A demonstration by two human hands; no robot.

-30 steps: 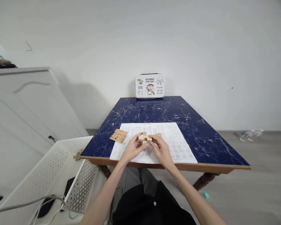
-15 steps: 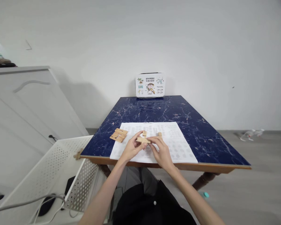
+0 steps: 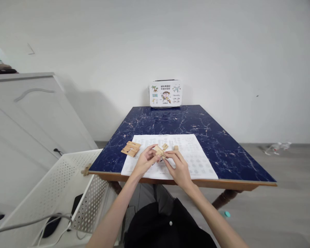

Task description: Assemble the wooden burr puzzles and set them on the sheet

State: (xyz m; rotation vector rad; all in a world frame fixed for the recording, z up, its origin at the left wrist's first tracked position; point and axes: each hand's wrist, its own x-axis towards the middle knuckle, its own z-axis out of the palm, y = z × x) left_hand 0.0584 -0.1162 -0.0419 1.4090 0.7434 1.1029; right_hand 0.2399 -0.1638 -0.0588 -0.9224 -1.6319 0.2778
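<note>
Here, we grip the joined blocks (image 3: 158, 151) over the sheet (image 3: 201, 165), left hand (image 3: 144, 163) seemingly steadying while right hand (image 3: 180, 169) pinches their near side, with a lone block (image 3: 176, 147) and the plates (image 3: 131, 151) lying apart, perhaps to leave us room.

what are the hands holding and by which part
A wooden-piece cluster: the left hand grips its left side, the right hand its right side.

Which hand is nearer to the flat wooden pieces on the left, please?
Left. The left hand is just right of the flat wooden pieces; the right hand is farther right.
</note>
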